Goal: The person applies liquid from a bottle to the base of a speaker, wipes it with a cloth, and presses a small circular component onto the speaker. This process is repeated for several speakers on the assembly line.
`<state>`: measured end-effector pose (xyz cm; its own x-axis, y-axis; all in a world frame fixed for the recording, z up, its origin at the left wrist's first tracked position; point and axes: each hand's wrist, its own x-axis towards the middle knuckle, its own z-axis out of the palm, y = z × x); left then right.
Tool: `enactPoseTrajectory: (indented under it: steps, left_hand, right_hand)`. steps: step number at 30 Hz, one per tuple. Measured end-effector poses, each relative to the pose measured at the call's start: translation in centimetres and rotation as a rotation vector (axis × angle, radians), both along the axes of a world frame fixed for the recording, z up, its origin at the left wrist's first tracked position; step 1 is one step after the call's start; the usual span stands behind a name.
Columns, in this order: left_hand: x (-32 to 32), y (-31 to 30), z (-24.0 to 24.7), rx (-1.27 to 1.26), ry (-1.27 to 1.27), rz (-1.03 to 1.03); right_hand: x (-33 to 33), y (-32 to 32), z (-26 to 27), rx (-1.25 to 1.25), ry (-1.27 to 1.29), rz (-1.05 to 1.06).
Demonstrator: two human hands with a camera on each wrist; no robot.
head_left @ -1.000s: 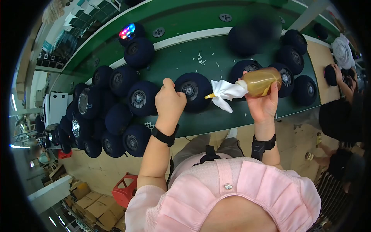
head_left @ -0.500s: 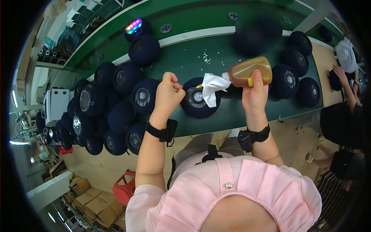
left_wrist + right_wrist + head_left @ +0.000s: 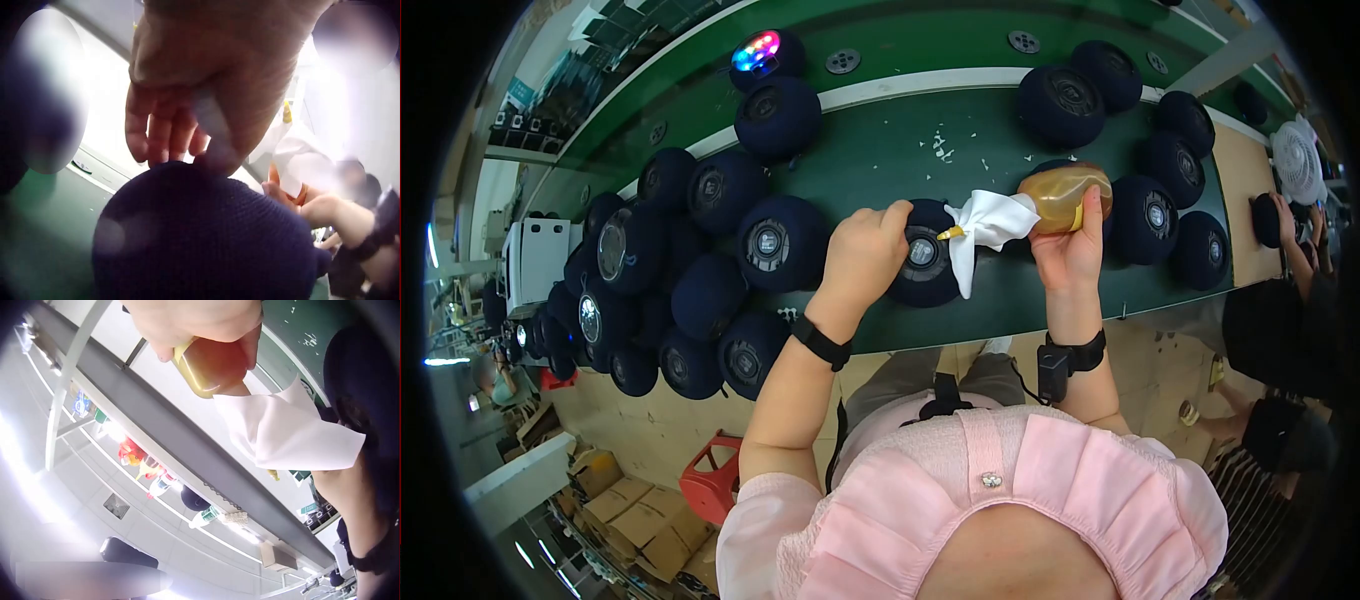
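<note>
My right hand [image 3: 1072, 250] grips a squeeze bottle [image 3: 1055, 190] of amber liquid, tilted so its nozzle points left. A white cloth [image 3: 992, 220] is draped round the nozzle, and the yellow tip [image 3: 950, 233] pokes out over a round navy fabric speaker [image 3: 922, 275]. My left hand [image 3: 867, 255] is at this speaker's left side, fingers curled. In the left wrist view its fingertips [image 3: 178, 153] come right down to the speaker's top edge [image 3: 206, 231]; I cannot tell whether they hold it. The right wrist view shows the cloth [image 3: 294, 434] hanging below the bottle [image 3: 212, 365].
Many similar speakers [image 3: 780, 243] crowd the green table's left side, one with a lit multicoloured face [image 3: 757, 52]. More speakers [image 3: 1145, 218] stand at the right. White scraps [image 3: 943, 148] lie mid-table. A red stool [image 3: 712, 478] stands behind; another person works beyond the right end.
My left hand has moved right, onto the near speaker's left edge. The bottle swung left and up, then back right and slightly down, its tip still over that speaker.
</note>
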<state>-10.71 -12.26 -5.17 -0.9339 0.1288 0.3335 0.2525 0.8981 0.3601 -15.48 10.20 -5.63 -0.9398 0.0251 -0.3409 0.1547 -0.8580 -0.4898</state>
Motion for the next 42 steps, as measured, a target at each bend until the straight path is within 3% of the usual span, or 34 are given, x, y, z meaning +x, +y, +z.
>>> enactPoseTrajectory:
  steps: [5, 7, 11, 25, 30, 37, 42]
  left_hand:
    - [-0.8, -0.5, -0.2, -0.087, 0.076, -0.07]
    - [-1.1, -0.7, 0.0, 0.364, -0.182, 0.133]
    - [-1.2, -1.0, -0.1, 0.567, -0.258, 0.161]
    - [-1.2, -1.1, -0.6, 0.612, -0.26, 0.177]
    - [-1.3, -1.1, -0.9, 0.618, -0.249, 0.191]
    - [-1.3, -1.1, -1.6, 0.669, -0.256, 0.193]
    - [-1.3, -0.9, -0.9, 0.664, -0.263, 0.198]
  right_hand:
    - [0.1, 0.2, -1.5, 0.08, 0.042, -0.035]
    - [0.6, -0.4, -1.0, 0.217, 0.138, -0.078]
    - [0.7, -1.1, -1.4, 0.504, 0.398, -0.165]
    - [0.8, -3.3, -1.1, 0.538, 0.403, -0.186]
    - [1.8, -2.9, -1.5, 0.765, 0.588, -0.177]
    - [2.1, -2.6, -1.5, 0.755, 0.622, -0.163]
    - [1.5, -0.9, -1.0, 0.439, 0.339, -0.107]
